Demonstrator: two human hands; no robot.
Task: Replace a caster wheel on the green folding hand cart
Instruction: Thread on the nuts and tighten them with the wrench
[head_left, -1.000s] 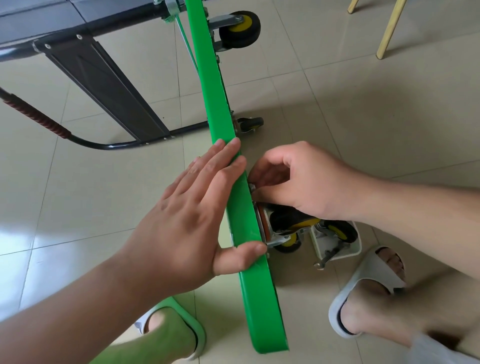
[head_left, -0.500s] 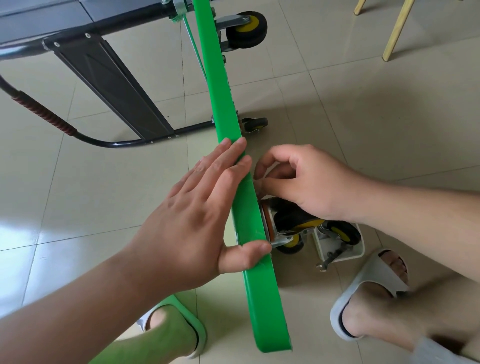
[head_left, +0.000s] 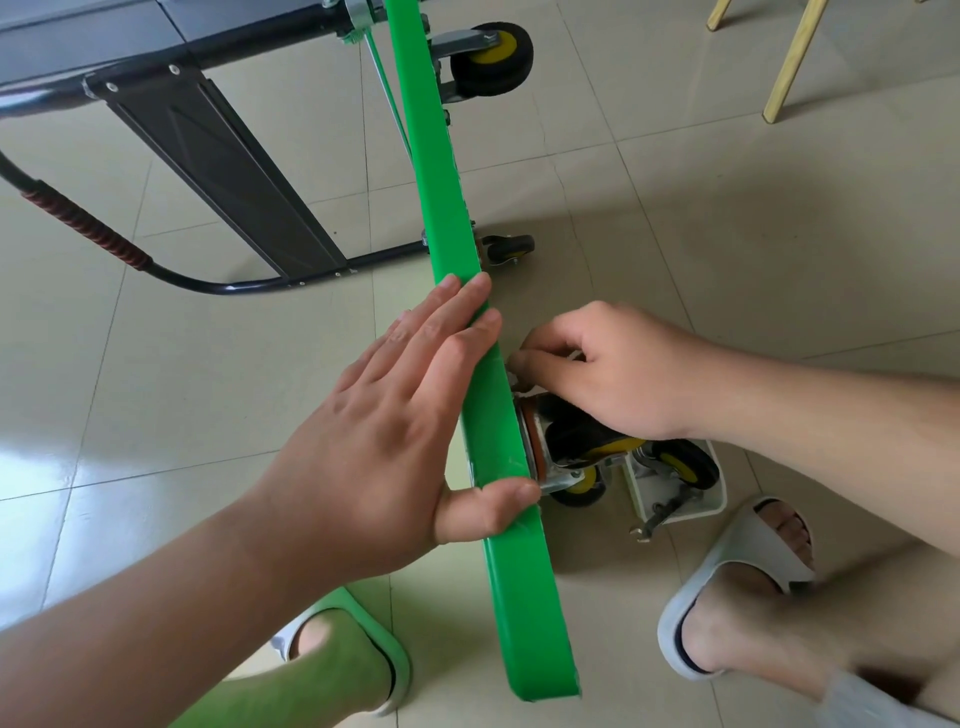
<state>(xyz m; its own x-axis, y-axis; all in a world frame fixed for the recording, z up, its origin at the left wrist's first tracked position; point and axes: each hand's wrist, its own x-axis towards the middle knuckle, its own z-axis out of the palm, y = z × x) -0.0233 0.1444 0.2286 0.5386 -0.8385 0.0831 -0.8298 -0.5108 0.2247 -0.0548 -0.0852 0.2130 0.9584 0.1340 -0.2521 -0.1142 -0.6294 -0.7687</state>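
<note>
The green folding hand cart (head_left: 524, 613) stands on its side edge on the tiled floor, its green rim running from top centre to bottom centre. My left hand (head_left: 384, 431) lies flat against its left face, fingers straight and thumb across the rim. On the right face sits a caster (head_left: 576, 441) with a black wheel, yellow hub and metal mounting plate. My right hand (head_left: 608, 374) hovers over that caster, its fingertips pinching a small fastener at the plate's upper corner. The fastener itself is mostly hidden.
A white tray (head_left: 675, 512) on the floor holds another black and yellow caster (head_left: 680, 465) and a small wrench (head_left: 660, 519). Two more casters (head_left: 491, 60) (head_left: 506, 249) stay on the cart farther away. The black handle frame (head_left: 208, 283) lies left. My slippered feet (head_left: 737, 571) flank the cart.
My right hand's fingers have shifted slightly at the plate's upper corner. The left hand keeps its place on the cart, and the view has drifted a little.
</note>
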